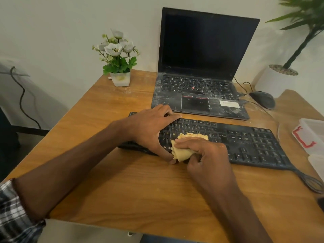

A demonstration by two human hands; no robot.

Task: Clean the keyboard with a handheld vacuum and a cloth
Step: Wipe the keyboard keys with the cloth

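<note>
On the wooden counter (108,109), the left hand (149,127) rests across the black keyboard (245,142) while the right hand (208,155) grips a crumpled yellow cloth (184,151) against its keys, before a dusty open laptop (201,67).

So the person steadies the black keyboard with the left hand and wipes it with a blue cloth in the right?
Not quite: the cloth is yellow, not blue. The head view shows the right hand gripping it on the keyboard, the left hand resting on the keyboard's left end.
</note>
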